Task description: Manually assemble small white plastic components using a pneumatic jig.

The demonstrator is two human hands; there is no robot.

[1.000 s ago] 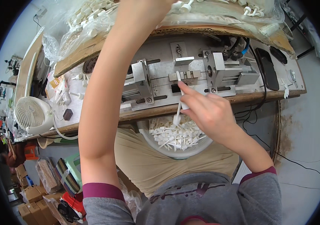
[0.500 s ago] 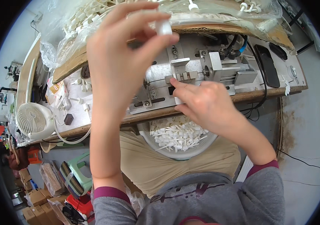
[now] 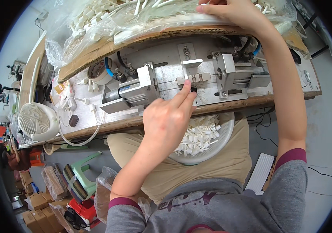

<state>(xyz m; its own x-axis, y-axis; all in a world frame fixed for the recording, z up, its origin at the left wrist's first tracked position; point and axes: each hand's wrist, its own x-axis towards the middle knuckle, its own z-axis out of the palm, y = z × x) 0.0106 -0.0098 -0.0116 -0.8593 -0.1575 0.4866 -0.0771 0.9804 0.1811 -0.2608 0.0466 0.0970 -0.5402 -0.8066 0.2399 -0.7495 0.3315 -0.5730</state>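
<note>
My left hand (image 3: pixel 166 122) reaches over the table edge with index and middle fingers stretched forward. Its index fingertip rests at the small metal holding block (image 3: pixel 201 77) in the middle of the metal fixture (image 3: pixel 169 85). The thumb side is hidden, and no part shows in this hand. Up at the far edge, over the bagged parts, my right hand (image 3: pixel 232 11) pinches a small white plastic piece (image 3: pixel 203 4), mostly covered by the fingers. Clamp blocks with air cylinders (image 3: pixel 146 79) stand to the left and right of the holding block.
A basket (image 3: pixel 228 136) of white plastic parts sits at my lap below the table edge. A cardboard sheet (image 3: pixel 92 54) carries clear bags of parts behind the fixture. At left are a tape roll (image 3: pixel 100 73) and a small white fan (image 3: pixel 37 121); cables hang at right.
My left hand came down from above the table, where it held a white cap, to the holding block. My right hand left that block and moved up to the bagged parts.
</note>
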